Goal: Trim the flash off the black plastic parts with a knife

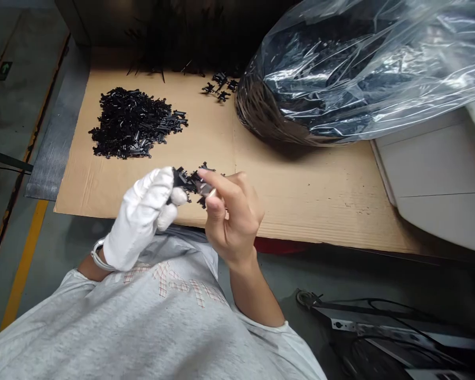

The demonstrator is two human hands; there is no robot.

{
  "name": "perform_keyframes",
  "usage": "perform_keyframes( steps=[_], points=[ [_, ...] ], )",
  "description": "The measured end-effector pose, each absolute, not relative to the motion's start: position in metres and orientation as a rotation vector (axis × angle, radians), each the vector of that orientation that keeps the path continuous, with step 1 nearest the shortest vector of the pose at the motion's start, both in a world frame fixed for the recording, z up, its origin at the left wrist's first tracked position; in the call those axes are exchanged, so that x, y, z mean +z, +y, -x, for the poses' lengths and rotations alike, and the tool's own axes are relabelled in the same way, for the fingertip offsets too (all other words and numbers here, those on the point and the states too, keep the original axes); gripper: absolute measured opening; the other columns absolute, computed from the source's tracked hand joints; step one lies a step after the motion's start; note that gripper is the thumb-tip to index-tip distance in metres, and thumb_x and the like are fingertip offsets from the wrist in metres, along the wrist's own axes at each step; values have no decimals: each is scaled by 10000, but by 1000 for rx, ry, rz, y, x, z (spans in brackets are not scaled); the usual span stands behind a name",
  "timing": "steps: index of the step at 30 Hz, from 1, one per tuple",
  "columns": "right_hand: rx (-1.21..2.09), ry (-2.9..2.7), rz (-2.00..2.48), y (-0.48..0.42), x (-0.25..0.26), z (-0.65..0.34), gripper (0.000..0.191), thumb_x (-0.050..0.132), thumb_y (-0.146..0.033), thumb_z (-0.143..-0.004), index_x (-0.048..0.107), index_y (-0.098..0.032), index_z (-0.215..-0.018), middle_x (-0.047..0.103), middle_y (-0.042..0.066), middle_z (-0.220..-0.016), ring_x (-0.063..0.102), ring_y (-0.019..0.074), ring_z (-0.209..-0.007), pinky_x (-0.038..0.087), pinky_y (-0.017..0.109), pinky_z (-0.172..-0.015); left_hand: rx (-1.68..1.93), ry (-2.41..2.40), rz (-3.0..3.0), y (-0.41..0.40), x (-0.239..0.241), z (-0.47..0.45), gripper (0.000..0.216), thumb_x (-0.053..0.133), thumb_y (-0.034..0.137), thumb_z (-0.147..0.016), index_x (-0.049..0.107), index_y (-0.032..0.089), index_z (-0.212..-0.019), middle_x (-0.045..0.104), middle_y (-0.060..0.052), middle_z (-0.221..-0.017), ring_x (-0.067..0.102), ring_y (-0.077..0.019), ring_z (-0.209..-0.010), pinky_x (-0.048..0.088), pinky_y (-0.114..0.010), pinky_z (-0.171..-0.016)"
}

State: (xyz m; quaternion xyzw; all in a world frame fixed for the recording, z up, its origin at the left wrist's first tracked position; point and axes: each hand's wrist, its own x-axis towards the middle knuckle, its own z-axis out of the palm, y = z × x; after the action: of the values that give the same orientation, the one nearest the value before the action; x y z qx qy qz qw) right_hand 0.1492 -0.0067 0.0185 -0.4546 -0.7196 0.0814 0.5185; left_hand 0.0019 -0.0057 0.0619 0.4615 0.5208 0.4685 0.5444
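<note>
Your gloved left hand [142, 214]: gripping a black piece [180, 178], partly hidden. Your bare right hand [235, 216]: pinching a small greyish item [203, 188] (kind indistinct). Clear bag [356, 79]: cut off, right.

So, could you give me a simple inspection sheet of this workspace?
Surface: brown cardboard sheet, with small dark marks toward the right.
Work items: large pile of small black parts; smaller cluster near the bag.
Clutter: clear plastic bag with dark contents, resting on the cardboard.
Hands: gloved left hand grips a black part; bare right hand pinches a small shiny item, unclear what.
Cables: black cables around a metal frame, lower right.
Surroundings: floor with yellow line, left.
</note>
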Motion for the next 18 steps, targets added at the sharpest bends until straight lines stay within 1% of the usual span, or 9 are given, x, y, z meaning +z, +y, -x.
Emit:
perform_keyframes(
  steps=[3, 4, 5, 7, 8, 10, 12, 15, 18],
  points=[
    [144, -1643, 1307, 7, 17, -161, 334, 329, -365, -1020, 623, -227, -1096, 593, 43, -816, 550, 169, -713, 435, 312, -655, 1061, 1178, -1318, 5, 37, 2, 277, 418, 302, -955, 517, 192, -720, 562, 6, -659, 529, -92, -582, 477, -233, -632],
    [151, -1662, 1376, 14, 16, -164, 337, 337, -384, -1016, 623, -215, -1073, 604, 50, -827, 558, 178, -727, 433, 315, -661, 1023, 1224, -1483, 9, 25, 4, 249, 444, 288, -941, 565, 185, -749, 612, -15, -748, 582, -111, -690, 492, -253, -720],
    [182, -1722, 1434, 23, 14, -165, 322, 374, -400, -1004, 623, -202, -1057, 618, 58, -840, 567, 187, -742, 428, 314, -663, 914, 1294, -1659, 15, 12, 5, 249, 455, 286, -937, 612, 180, -775, 644, -35, -844, 600, -131, -781, 486, -279, -788],
    [325, -1939, 1499, 44, 10, -161, 261, 495, -390, -960, 624, -179, -1043, 650, 73, -893, 590, 205, -788, 421, 306, -675, 665, 1543, -1907, 24, -13, 7, 298, 458, 336, -946, 684, 186, -823, 662, -57, -894, 593, -181, -894, 456, -334, -856],
    [428, -2058, 1502, 56, 6, -155, 227, 549, -352, -936, 626, -171, -1050, 661, 78, -921, 602, 213, -819, 424, 302, -694, 497, 1625, -2006, 28, -22, 7, 327, 449, 365, -952, 707, 192, -848, 676, -66, -940, 590, -202, -936, 444, -353, -866],
    [633, -2248, 1465, 80, -2, -136, 181, 560, -249, -922, 630, -170, -1069, 661, 91, -1028, 609, 227, -922, 432, 304, -760, 310, 1688, -2108, 33, -35, 5, 336, 443, 394, -954, 728, 217, -933, 694, -68, -1028, 588, -227, -991, 430, -369, -857],
    [684, -2326, 1425, 100, -10, -114, 198, 582, -235, -902, 637, -182, -1085, 653, 91, -1067, 609, 233, -955, 437, 309, -787, 265, 1697, -2138, 36, -40, 2, 308, 464, 383, -944, 725, 228, -994, 703, -69, -1073, 593, -238, -1019, 424, -373, -841],
    [704, -2371, 1391, 119, -20, -86, 354, 613, -283, -884, 580, -189, -1223, 610, 122, -1137, 593, 267, -994, 439, 347, -804, 247, 1764, -2137, 38, -38, -2, 281, 501, 360, -919, 718, 191, -980, 715, -104, -1011, 608, -269, -1003, 414, -396, -808],
    [762, -2377, 1331, 127, -23, -72, 343, 655, -238, -841, 606, -203, -1179, 590, 111, -1131, 583, 260, -974, 429, 356, -811, 221, 1840, -2137, 37, -34, -3, 297, 525, 385, -901, 702, 159, -979, 701, -140, -1009, 605, -300, -983, 404, -404, -762]
  ],
)
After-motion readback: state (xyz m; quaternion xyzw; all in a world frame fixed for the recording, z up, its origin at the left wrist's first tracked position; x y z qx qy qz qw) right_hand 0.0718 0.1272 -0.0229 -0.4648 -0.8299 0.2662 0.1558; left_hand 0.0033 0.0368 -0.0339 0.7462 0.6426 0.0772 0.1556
